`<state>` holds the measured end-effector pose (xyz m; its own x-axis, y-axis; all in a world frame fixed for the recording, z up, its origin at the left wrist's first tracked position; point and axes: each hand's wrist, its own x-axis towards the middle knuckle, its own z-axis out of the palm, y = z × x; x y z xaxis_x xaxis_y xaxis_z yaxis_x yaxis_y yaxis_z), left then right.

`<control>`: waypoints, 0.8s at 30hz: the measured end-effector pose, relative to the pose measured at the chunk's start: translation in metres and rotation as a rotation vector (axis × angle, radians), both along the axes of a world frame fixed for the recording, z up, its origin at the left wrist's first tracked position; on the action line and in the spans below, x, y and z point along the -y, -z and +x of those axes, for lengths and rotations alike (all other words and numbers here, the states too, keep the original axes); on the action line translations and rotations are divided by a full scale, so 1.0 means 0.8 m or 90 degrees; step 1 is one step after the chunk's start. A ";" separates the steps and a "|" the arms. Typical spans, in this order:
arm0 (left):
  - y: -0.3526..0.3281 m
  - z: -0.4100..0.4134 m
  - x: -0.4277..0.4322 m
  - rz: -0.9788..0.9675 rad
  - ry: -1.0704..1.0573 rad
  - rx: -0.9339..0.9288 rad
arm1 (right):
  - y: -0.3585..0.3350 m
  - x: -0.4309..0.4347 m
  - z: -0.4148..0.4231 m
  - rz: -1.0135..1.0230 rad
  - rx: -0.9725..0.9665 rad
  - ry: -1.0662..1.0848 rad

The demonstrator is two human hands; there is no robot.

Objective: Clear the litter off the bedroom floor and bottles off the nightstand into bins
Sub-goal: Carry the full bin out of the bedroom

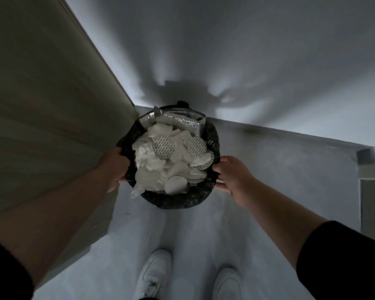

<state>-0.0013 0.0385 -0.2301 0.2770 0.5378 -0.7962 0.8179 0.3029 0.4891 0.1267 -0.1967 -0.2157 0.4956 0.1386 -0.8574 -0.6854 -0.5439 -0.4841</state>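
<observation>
A round bin (178, 202) lined with a black bag (212, 135) sits in the middle of the view, between both hands and in front of the person's white shoes (154, 276). The left hand (115, 167) grips the bin's left rim, its fingers curled over the bag's edge. The right hand (232, 178) grips the right rim, thumb on top and fingers wrapped under the edge. Whether the bin stands on the floor (182, 234) or is lifted just clear of it cannot be told.

The bin is heaped to the brim with white litter (156, 169): crumpled tissues on the left, and round pads among them, two of which show a grey dashed print (164, 146). A silvery foil pouch (182, 122) lies across the far side of the heap, jutting over the rim.

The bin is in a corner, with a beige panel (41, 105) on the left and a pale wall (247, 50) beyond, where a dark shadow falls. Both forearms are bare, with dark sleeves (342, 263) at the frame's lower edge
</observation>
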 end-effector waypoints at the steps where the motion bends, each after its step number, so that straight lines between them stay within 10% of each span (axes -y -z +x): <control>1: 0.008 0.002 -0.006 0.002 0.004 -0.008 | 0.007 -0.007 0.001 0.005 -0.009 0.004; 24: 0.005 -0.003 -0.033 0.093 0.015 0.033 | -0.001 -0.047 -0.005 -0.064 0.070 -0.045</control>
<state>-0.0036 0.0648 -0.2343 0.3295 0.6402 -0.6939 0.7961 0.2068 0.5687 0.1225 -0.1589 -0.2145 0.5796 0.0926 -0.8097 -0.5896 -0.6382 -0.4950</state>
